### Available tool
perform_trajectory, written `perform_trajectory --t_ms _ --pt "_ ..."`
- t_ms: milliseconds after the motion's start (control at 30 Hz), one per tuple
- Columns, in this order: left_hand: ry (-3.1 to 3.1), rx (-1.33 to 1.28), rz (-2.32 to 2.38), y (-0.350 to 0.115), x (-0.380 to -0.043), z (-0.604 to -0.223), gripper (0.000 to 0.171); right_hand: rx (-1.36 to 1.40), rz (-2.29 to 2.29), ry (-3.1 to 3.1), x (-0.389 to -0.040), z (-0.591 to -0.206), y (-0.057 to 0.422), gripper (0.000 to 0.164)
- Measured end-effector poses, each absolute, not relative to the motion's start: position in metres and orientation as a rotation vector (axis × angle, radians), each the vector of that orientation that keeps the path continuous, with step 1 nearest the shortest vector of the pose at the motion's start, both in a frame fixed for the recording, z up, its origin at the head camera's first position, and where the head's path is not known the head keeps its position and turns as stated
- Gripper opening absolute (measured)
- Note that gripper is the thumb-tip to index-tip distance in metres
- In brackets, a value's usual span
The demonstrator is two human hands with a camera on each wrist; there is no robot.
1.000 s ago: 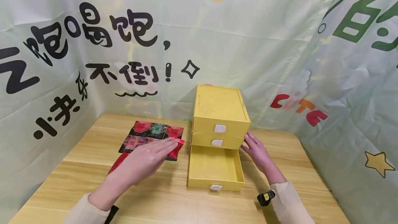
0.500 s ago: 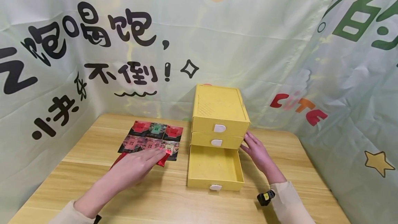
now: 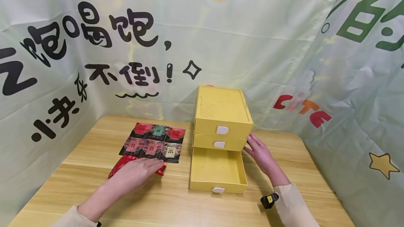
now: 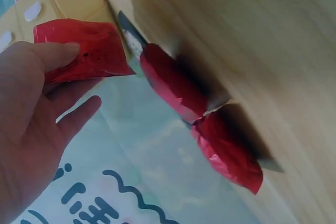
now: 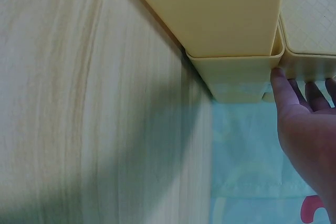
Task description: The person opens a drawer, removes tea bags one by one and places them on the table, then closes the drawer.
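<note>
My left hand [image 3: 135, 174] pinches a small red foil packet [image 4: 102, 43] between thumb and fingers, above the table's left part. In the left wrist view, two more red packets, a nearer one [image 4: 226, 153] and a farther one [image 4: 170, 77], lie on the wood end to end. A flat sheet of pictured panels [image 3: 151, 139], red, green and dark, lies just beyond that hand. My right hand [image 3: 262, 155] touches the right side of a yellow drawer unit [image 3: 222, 104] with extended fingers. The bottom drawer [image 3: 217, 167] is pulled out and holds nothing.
The upper two drawers are pushed in, each with a white pull tab [image 3: 222, 130]. The wooden table [image 3: 176, 206] meets printed fabric curtains [image 3: 252, 45] at its back and sides.
The left hand has moved left and toward the near edge with the red packet, uncovering the sheet's lower right panels. The right hand and the drawer unit stay put.
</note>
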State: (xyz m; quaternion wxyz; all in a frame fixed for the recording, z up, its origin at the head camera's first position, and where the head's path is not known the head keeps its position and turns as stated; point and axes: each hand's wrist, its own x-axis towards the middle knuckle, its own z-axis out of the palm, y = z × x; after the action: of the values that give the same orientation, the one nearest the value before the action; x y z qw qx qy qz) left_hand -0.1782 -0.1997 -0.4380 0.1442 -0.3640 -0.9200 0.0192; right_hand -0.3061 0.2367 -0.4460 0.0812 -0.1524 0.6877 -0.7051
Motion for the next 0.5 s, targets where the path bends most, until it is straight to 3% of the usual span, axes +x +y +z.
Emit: perform_trajectory --t_ms 500 --pt "-2.695 -0.968 0.029 -0.208 -0.183 -0.456 0.038 -0.427 -2.122 2.048 -0.308 -0.448 0.237 0.061"
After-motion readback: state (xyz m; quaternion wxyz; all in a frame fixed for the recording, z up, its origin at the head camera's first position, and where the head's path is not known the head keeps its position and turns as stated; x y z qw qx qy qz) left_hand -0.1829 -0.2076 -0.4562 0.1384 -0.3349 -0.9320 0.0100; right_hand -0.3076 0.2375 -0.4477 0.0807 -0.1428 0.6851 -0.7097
